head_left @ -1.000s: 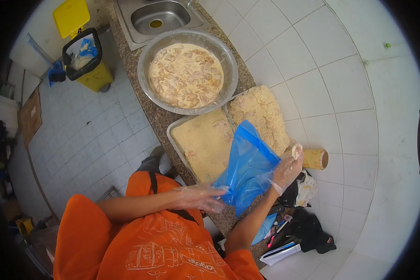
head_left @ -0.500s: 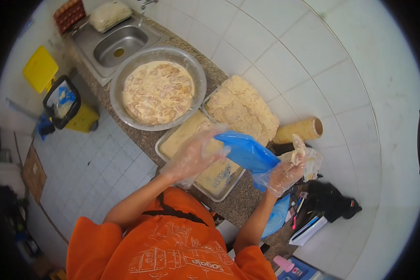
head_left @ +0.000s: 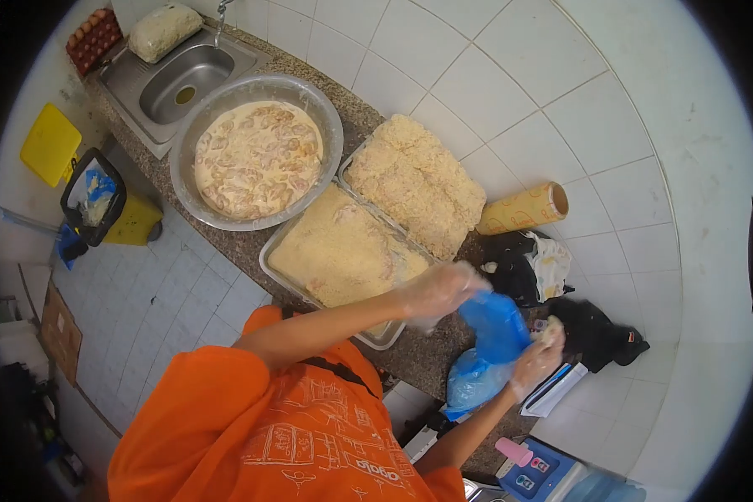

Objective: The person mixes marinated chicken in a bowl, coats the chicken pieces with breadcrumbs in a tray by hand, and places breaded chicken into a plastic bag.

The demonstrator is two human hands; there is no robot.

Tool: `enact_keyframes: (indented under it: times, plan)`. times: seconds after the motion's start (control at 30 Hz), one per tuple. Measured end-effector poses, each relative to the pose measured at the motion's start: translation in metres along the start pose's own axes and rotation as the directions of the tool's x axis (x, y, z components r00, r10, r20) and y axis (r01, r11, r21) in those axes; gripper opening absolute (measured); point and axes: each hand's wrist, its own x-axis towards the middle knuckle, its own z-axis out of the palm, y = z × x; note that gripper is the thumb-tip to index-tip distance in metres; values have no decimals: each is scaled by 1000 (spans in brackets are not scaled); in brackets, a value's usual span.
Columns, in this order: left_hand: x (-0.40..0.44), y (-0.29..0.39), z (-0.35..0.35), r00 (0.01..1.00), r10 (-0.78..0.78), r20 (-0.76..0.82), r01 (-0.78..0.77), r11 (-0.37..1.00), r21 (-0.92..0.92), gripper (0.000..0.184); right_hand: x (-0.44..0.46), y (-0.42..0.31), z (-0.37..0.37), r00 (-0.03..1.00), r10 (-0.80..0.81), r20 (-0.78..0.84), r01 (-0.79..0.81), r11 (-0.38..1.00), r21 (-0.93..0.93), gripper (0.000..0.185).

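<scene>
A blue plastic bag (head_left: 495, 325) hangs stretched between my hands over the right part of the counter. My left hand (head_left: 443, 293), in a clear plastic glove, closes on its upper left edge. On the bag's right side my right hand (head_left: 540, 360), also gloved, grips it, with pale batter or crumbs on the fingers. Just below lies another blue bag (head_left: 475, 383), lighter in look and bulging. Left of my hands stands a tray of pale breading (head_left: 335, 251) with some pieces showing in it. Behind that, a second tray holds a heaped, breaded mass (head_left: 418, 180).
A big metal bowl (head_left: 179, 180) of pieces in creamy batter stands beside the sink (head_left: 180, 79). A cling film roll (head_left: 523, 209), black cloth or bags (head_left: 594, 335) and a notebook (head_left: 554, 391) lie to the right. A yellow bin (head_left: 134, 219) is on the floor, left.
Both hands have moved right and nearer to me with the blue bag, away from above the trays. My left hand has gone from spread fingers to closed at the bag's edge.
</scene>
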Motion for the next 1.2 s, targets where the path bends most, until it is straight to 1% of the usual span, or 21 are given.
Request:
enact_keyframes:
  times: [0.1, 0.13, 0.17, 0.2, 0.23, 0.3, 0.33, 0.37, 0.4, 0.43, 0.5, 0.6, 0.63, 0.73, 0.8, 0.83, 0.93, 1.0, 1.03, 1.1, 1.2]
  plan:
    - [-76, -35, -11, 992, 113, 64, -124, 971, 204, 43, -43, -23, 12, 967, 180, 178, -154, 977, -151, 42]
    - [-96, -62, -33, 991, 11, 137, -26, 993, 111, 48, -57, -37, 25, 968, 172, 185, -159, 984, -83, 39]
    - [-119, -71, -51, 985, -87, 151, 39, 953, 299, 54, -69, -54, 41, 967, 168, 190, -167, 986, -20, 37]
    - [-140, -80, -70, 969, -185, 163, 85, 873, 480, 60, -81, -67, 61, 954, 170, 249, -191, 979, 65, 36]
    - [-160, -74, -83, 971, -229, 71, 71, 555, 829, 67, -89, -82, 83, 939, 166, 302, -219, 964, 150, 35]
    - [-167, -72, -113, 800, -557, 221, 169, 563, 809, 74, -114, -110, 130, 885, 52, 463, -178, 956, 231, 35]
    - [-177, -78, -119, 860, -465, 210, 132, 600, 789, 73, -124, -127, 156, 816, 0, 578, -218, 926, 308, 36]
    - [-189, -89, -119, 912, -350, 213, 72, 649, 758, 73, -167, -111, 222, 819, -143, 556, -75, 934, 350, 40]
    - [-204, -107, -120, 916, -344, 205, 76, 652, 754, 74, -186, -124, 255, 823, -187, 536, -119, 867, 484, 43]
    - [-213, -120, -115, 917, -344, 201, 84, 660, 746, 74, -172, -141, 272, 677, -241, 695, -334, 741, 582, 49]
    - [-192, -92, -120, 804, -555, 213, 225, 616, 755, 74, -180, -141, 311, 649, -553, 523, 345, 826, 445, 54]
    - [-169, -64, -125, 708, -659, 254, 173, 511, 842, 71, -167, -115, 311, 658, -554, 510, 291, 812, 506, 58]
    - [-175, -71, -120, 793, -554, 254, 88, 516, 852, 70, -170, -106, 314, 690, -533, 489, 323, 832, 451, 58]
    - [-169, -68, -103, 847, -457, 270, 90, 625, 775, 69, -175, -88, 300, 720, -501, 479, 364, 861, 355, 59]
    - [-158, -65, -90, 743, -546, 386, -8, 570, 822, 70, -164, -93, 280, 701, -492, 516, 329, 866, 377, 61]
    - [-151, -63, -86, 682, -591, 431, -59, 543, 838, 71, -168, -89, 282, 780, -425, 459, 292, 897, 333, 60]
    - [-137, -51, -86, 699, -621, 353, 155, 614, 774, 75, -170, -85, 284, 937, -115, 329, 79, 990, 121, 58]
    - [-163, -70, -83, 806, -487, 337, 37, 610, 792, 70, -175, -97, 281, 931, 193, 311, -160, 979, -128, 60]
    - [-181, -73, -86, 844, -430, 322, -8, 589, 808, 68, -176, -105, 278, 904, 224, 364, -177, 971, -160, 60]
    - [-170, -62, -92, 702, -624, 343, 144, 596, 790, 64, -157, -118, 279, 854, 290, 431, -203, 950, -237, 61]
    - [-135, -31, -115, 416, -815, 404, 318, 546, 775, 59, -132, -131, 272, 617, 415, 668, -402, 897, -186, 53]
